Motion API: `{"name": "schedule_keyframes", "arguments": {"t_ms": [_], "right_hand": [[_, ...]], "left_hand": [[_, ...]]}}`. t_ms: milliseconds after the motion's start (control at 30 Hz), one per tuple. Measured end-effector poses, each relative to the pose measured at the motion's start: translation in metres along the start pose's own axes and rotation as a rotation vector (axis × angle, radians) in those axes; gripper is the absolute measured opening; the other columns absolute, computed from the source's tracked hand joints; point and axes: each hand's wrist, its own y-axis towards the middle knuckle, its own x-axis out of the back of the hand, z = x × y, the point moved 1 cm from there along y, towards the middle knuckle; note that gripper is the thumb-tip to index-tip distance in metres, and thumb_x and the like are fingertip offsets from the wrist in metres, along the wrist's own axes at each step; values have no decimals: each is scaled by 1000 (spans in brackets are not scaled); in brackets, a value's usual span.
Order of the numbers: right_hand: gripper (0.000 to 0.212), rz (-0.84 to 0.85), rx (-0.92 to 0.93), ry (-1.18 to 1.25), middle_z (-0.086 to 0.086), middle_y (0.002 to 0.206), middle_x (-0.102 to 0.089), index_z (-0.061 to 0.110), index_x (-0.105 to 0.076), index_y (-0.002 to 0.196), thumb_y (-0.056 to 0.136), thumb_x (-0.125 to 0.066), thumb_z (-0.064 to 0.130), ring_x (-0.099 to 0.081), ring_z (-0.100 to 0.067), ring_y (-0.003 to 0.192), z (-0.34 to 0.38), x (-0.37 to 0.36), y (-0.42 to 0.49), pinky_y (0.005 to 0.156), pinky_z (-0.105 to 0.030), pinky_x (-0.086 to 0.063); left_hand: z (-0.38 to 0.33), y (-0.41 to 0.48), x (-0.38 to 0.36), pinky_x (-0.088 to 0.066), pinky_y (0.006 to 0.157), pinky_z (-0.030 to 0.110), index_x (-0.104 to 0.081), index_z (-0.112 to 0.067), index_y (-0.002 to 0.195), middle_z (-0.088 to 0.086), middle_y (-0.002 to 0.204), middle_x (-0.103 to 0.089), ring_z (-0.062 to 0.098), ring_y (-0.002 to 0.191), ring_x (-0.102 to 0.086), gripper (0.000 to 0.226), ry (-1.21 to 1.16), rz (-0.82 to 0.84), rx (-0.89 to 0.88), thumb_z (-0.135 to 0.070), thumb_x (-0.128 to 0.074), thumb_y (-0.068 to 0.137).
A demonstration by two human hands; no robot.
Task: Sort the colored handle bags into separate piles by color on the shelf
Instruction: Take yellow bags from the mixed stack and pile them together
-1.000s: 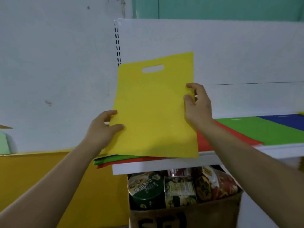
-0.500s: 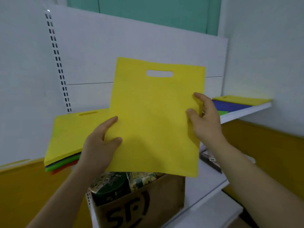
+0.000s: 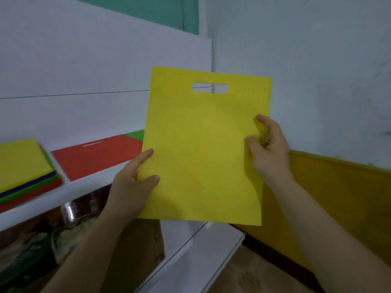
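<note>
I hold a flat yellow handle bag [image 3: 203, 149] upright in front of me, its cut-out handle at the top. My left hand [image 3: 131, 187] pinches its lower left edge and my right hand [image 3: 268, 151] pinches its right edge. On the white shelf [image 3: 63, 191] at the far left lies a mixed stack of bags [image 3: 23, 166] with yellow on top and blue, green and red edges below. To its right lies a red bag [image 3: 95, 155], and a green bag [image 3: 136, 134] shows beyond it. The held bag hides the right end of the shelf.
Under the shelf stands a cardboard box [image 3: 139, 250] with packaged goods [image 3: 42, 240]. A lower white shelf [image 3: 201, 250] juts out at the bottom middle. A yellow wall panel [image 3: 338, 197] runs along the right, with pale wall above it.
My view has swung to the right and the yellow bag has travelled right with both hands, away from the mixed stack. Both hands keep the same hold on it.
</note>
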Motion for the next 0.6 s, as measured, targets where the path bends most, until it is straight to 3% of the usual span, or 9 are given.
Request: {"name": "schedule_keyframes", "arguments": {"t_ms": [67, 133, 200, 233, 300, 433, 600], "right_hand": [[45, -27, -21, -23, 28, 100, -49, 31, -47, 131, 92, -56, 11, -46, -21, 78, -18, 31, 15, 59, -5, -39], [45, -52, -29, -37, 29, 100, -49, 32, -47, 131, 92, -56, 12, -45, -21, 73, -35, 62, 32, 59, -7, -40], [45, -79, -26, -60, 28, 101, -50, 33, -47, 131, 91, -56, 12, -44, -11, 69, -53, 90, 47, 59, -8, -40], [45, -94, -29, -74, 26, 101, -50, 34, -47, 130, 91, -56, 13, -45, -10, 70, -61, 103, 54, 59, -7, -40], [45, -119, -51, -102, 23, 97, -51, 38, -46, 129, 91, -56, 15, -44, -9, 69, -78, 127, 68, 57, -6, -40], [45, -147, -56, -168, 27, 107, -48, 36, -46, 130, 92, -55, 14, -46, -1, 68, -105, 164, 94, 61, -2, -37], [44, -153, -69, -203, 25, 110, -48, 30, -47, 131, 92, -55, 12, -48, 10, 72, -140, 180, 130, 62, 1, -35]], "left_hand": [[-6, 10, -39, -48, 94, 40, -48, -48, 118, -4, 129, -53, 19, 111, -57, 58, 11, 30, -21, -2, -64, 85], [-13, 20, -78, -47, 93, 29, -48, -43, 120, -7, 126, -54, 6, 106, -57, 57, 10, 49, -54, -1, -64, 85], [-17, 30, -116, -47, 82, 16, -50, -42, 119, -14, 116, -56, -12, 92, -57, 57, -19, 70, -77, 0, -65, 83], [-18, 35, -133, -48, 81, 17, -51, -45, 117, -16, 113, -56, -14, 91, -57, 57, -46, 87, -76, -2, -67, 82], [-19, 44, -167, -48, 84, 25, -52, -50, 113, -17, 115, -58, -8, 96, -58, 56, -104, 119, -66, -11, -70, 77], [-23, 62, -225, -44, 85, 25, -51, -43, 117, -8, 121, -56, 6, 100, -57, 57, -109, 151, -75, -1, -67, 82], [-16, 93, -269, -44, 88, 29, -49, -49, 116, -11, 122, -53, 7, 103, -56, 56, -113, 204, -69, -8, -68, 83]]}}
